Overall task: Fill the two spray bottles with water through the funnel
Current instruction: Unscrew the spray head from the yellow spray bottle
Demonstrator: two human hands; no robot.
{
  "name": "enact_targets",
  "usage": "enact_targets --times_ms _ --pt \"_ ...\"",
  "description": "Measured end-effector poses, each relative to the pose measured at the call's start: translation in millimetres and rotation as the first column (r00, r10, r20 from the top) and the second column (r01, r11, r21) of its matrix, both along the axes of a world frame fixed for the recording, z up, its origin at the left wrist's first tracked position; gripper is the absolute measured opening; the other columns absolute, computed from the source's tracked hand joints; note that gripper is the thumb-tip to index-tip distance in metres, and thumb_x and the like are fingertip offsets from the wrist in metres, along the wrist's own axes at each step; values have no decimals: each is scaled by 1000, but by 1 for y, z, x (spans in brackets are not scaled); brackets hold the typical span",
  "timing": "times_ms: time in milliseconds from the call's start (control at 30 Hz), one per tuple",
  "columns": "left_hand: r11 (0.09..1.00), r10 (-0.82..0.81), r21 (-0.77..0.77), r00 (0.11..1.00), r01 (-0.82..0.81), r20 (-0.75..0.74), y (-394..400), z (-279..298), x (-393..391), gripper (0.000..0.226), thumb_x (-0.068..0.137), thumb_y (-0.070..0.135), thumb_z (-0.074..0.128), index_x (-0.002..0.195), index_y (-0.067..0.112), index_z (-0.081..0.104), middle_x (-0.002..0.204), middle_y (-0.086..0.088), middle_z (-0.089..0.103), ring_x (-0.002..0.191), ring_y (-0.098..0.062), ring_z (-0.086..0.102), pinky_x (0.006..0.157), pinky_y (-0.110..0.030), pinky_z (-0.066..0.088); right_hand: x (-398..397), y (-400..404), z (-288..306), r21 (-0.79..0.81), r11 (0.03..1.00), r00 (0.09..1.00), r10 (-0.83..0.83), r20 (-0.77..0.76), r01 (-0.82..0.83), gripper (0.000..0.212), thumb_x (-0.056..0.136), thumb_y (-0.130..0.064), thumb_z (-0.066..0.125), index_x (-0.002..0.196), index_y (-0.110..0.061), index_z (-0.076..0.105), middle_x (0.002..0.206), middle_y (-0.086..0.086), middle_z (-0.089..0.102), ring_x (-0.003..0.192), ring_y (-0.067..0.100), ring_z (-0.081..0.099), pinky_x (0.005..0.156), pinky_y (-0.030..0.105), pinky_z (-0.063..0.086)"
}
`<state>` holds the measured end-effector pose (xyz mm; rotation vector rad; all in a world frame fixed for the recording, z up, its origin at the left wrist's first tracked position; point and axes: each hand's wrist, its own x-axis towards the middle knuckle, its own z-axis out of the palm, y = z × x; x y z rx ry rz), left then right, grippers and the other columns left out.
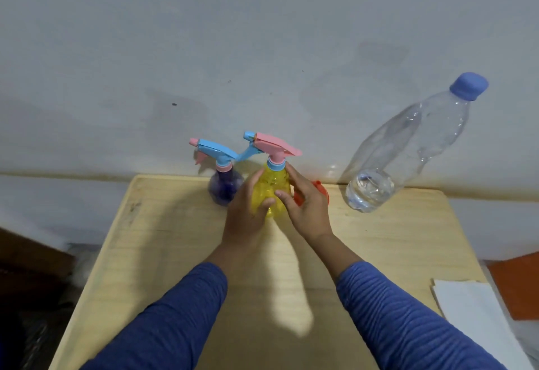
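— Where is the yellow spray bottle (269, 192)?

— It stands on the wooden table (163, 253), right between the two hands. The left hand (248, 212) wraps its fingers round the left side of it. The right hand (306, 209) touches the right side with fingers only a little bent, one fingertip up by the neck.

— And the other one?

— The purple spray bottle (224, 189) stands just beside the yellow one, to the left, near the wall (262, 34). No hand touches it.

— What do they look like?

— Both are round, see-through plastic. The yellow one has a pink top with a blue trigger. The purple one has a blue top with a pink trigger.

— Is there a funnel?

— Something orange-red (319, 193) peeks out behind the right hand. I cannot tell what it is.

— And the water?

— A big clear water bottle (405, 148) with a blue cap stands well to the right. It is crinkly, with a little water at the bottom
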<state>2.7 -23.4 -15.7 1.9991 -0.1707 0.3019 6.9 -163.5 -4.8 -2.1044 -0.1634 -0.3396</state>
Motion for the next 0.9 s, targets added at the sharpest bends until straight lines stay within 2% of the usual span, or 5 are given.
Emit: enact_targets --times_ms 167,433,667,800,900 --pt "998 -58 -34 998 57 -38 10 9 -51 58 80 26 66 132 33 42 128 20 46 115 3 46 95 -16 38 -60 8 9 77 996 999 -41 -3 41 58 82 -28 66 134 -36 43 129 -23 53 118 5 54 101 38 46" --pt "997 -72 9 996 71 50 25 -7 -134 62 76 27 65 134 24 45 130 12 49 114 -20 56 95 -43 48 -152 25 -1 87 989 993 -120 -21 122 55 81 -19 68 131 -33 49 130 -13 57 120 3 53 100 39 47" --pt "994 -97 52 990 92 100 27 -21 -172 63 78 29 66 134 25 38 131 1 53 116 -18 55 92 -44 50 -190 25 -11 91 988 991 -119 -54 123 56 79 -17 68 130 -34 50 127 -13 58 118 4 55 99 38 48" --pt "994 -87 69 993 81 82 23 -21 -174 63 77 39 61 134 24 37 134 -4 51 123 -9 45 101 -33 42 -191 22 -9 83 993 994 -83 -65 89 54 81 -23 67 130 -34 49 128 -15 57 119 4 55 99 38 48" --pt "997 -51 68 997 47 65 17 -22 -176 66 75 28 69 134 17 42 136 -3 47 125 -8 40 103 -31 38 -193 18 -4 86 995 996 -47 -70 53 51 80 -32 64 129 -33 50 126 -11 59 116 4 56 97 39 49"
